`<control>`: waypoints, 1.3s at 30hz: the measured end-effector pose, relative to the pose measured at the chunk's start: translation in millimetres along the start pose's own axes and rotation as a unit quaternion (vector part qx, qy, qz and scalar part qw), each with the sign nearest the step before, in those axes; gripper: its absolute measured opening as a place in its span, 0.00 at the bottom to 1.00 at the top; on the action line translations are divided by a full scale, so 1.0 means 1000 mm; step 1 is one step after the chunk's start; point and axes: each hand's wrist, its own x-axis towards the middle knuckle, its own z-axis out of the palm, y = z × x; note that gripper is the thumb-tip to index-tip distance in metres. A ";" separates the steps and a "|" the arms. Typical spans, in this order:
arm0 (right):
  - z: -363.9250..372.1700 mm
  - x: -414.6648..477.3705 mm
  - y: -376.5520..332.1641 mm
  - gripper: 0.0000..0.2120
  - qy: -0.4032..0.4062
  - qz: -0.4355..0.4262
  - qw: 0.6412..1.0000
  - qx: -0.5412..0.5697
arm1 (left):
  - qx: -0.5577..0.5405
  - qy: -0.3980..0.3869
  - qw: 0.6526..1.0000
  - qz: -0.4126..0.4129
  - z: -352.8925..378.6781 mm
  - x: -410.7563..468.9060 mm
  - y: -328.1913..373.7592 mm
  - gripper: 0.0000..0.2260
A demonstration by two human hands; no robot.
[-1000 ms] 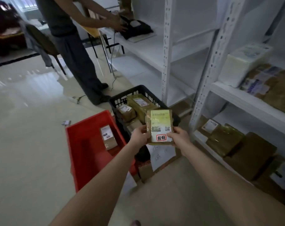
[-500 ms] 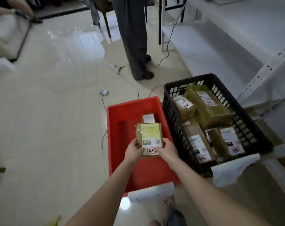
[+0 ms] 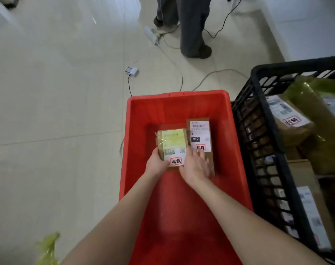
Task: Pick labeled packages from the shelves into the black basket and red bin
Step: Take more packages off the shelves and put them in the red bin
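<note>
A small brown package with a yellow-green label and a red-ringed sticker (image 3: 172, 142) is low inside the red bin (image 3: 178, 94). My left hand (image 3: 156, 165) grips its lower left edge, thumb on top. My right hand (image 3: 195, 167) lies at its lower right edge, fingers stretched out over a flat brown labeled package (image 3: 200, 134) that rests on the bin floor beside it. The black basket (image 3: 262, 111) stands against the bin's right side and holds several labeled packages.
Another person's legs (image 3: 191, 31) stand on the tiled floor beyond the bin. A power strip (image 3: 151, 36), cables and a small white device (image 3: 131, 70) lie there. A white shelf base (image 3: 306, 25) is at the top right. Something yellow-green (image 3: 48, 247) shows at the bottom left.
Both hands carried the package from in front of the shelves, over the red bin and down into it. My right hand's fingers have spread. My view tilted downward.
</note>
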 end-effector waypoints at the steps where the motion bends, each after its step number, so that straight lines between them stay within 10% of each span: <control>1: 0.009 0.011 0.000 0.31 0.004 -0.006 1.000 -0.017 | 0.007 0.000 1.000 0.001 0.004 0.013 -0.004 0.27; 8: 0.051 0.051 0.000 0.27 0.004 -0.074 0.990 -0.118 | 0.104 -0.003 0.990 0.091 0.019 0.059 -0.031 0.32; 15: 0.063 0.035 0.008 0.30 0.008 -0.079 0.987 -0.140 | 0.438 -0.025 0.885 0.153 0.041 0.045 -0.054 0.34; 39: -0.086 -0.118 0.043 0.37 0.061 0.080 0.994 0.029 | 0.533 -0.044 0.780 0.325 -0.013 -0.097 0.103 0.33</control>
